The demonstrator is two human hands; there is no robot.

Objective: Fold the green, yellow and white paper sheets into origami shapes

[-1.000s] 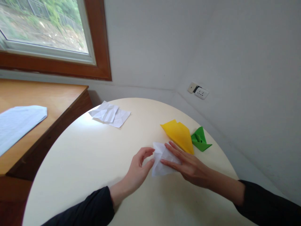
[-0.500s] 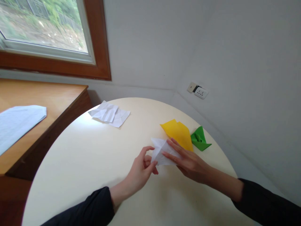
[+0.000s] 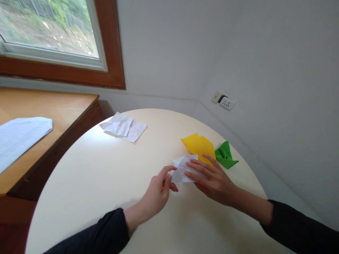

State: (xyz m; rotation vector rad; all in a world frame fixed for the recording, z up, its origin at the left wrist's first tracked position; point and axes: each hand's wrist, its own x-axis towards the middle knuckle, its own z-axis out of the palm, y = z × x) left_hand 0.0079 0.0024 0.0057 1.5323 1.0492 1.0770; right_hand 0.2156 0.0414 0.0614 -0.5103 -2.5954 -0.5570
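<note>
A small folded white paper (image 3: 182, 172) is between my two hands, just above the round cream table (image 3: 100, 183). My left hand (image 3: 160, 187) pinches its left edge with thumb and fingers. My right hand (image 3: 212, 178) holds it from the right, the thumb out of sight underneath and the fingers lying over its upper face. Behind the right fingers lies a yellow folded paper (image 3: 198, 143), partly covered by the hand and the white paper. A green folded paper (image 3: 225, 157) sits to its right, near the table's edge.
Creased white paper sheets (image 3: 124, 127) lie at the table's far left edge. On the left, a wooden desk (image 3: 66, 106) carries a pale blue-white sheet (image 3: 26, 135). A wall socket (image 3: 227, 103) is behind the table, below the white walls.
The white paper's upper point at the left has folded over, and its outline is flatter. My right fingers have spread more across it; the left fingers have closed on its edge.
</note>
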